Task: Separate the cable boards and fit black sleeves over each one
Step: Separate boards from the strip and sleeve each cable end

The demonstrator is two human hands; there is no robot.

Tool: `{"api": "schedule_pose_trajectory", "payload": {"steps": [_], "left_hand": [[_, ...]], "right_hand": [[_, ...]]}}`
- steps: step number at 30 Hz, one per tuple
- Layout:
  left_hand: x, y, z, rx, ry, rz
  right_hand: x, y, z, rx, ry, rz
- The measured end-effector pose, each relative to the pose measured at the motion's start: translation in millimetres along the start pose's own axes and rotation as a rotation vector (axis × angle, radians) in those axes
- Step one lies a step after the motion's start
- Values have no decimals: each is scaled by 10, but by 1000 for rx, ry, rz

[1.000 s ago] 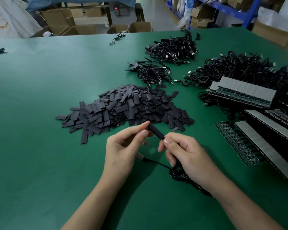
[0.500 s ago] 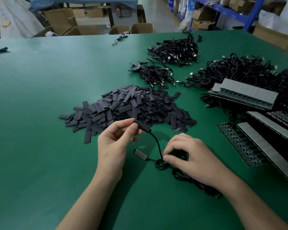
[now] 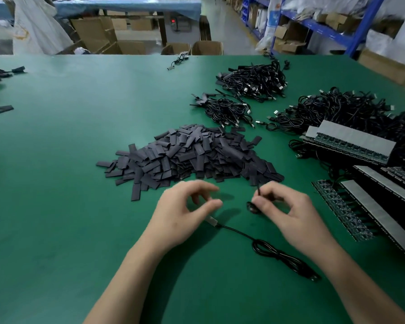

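Two hands: left hand (image 3: pixel 182 213) loosely curled, empty; right hand (image 3: pixel 288 211) pinches black cable (image 3: pixel 278 253).

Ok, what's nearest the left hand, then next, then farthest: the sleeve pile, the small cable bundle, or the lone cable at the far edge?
From the left hand:
1. sleeve pile, just ahead.
2. small cable bundle, farther, to the right.
3. lone cable, at the far edge.

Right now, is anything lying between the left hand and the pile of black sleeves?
Nothing visible does. Only bare table separates the left hand from the sleeve pile; the cable lies on the hand's near side, off that path.
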State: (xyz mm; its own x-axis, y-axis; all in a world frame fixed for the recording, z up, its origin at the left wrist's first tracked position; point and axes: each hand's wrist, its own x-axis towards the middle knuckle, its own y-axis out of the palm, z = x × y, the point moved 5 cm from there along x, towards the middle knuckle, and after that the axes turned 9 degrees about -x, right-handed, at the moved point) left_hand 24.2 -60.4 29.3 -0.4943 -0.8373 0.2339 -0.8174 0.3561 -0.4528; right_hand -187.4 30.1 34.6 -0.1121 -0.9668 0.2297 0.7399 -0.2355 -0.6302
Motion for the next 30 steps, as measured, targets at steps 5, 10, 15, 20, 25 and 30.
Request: {"api": "schedule_pose_trajectory", "payload": {"steps": [5, 10, 15, 20, 25, 30], "left_hand": [[-31, 28, 46, 188, 37, 314], [-48, -2, 48, 215, 89, 319], [-38, 14, 17, 218, 110, 300], [-31, 20, -28, 236, 233, 155], [-19, -27, -128, 233, 430, -99], [-52, 0, -177, 165, 510, -213]], "right_hand": [[178, -190, -12, -76, 24, -118], [851, -380, 127, -421, -19, -138], [2046, -674, 494, -703, -13, -180], [2261, -634, 665, -680, 30, -152], [1134, -5, 361, -197, 104, 92], [317, 465, 133, 341, 252, 376]]}}
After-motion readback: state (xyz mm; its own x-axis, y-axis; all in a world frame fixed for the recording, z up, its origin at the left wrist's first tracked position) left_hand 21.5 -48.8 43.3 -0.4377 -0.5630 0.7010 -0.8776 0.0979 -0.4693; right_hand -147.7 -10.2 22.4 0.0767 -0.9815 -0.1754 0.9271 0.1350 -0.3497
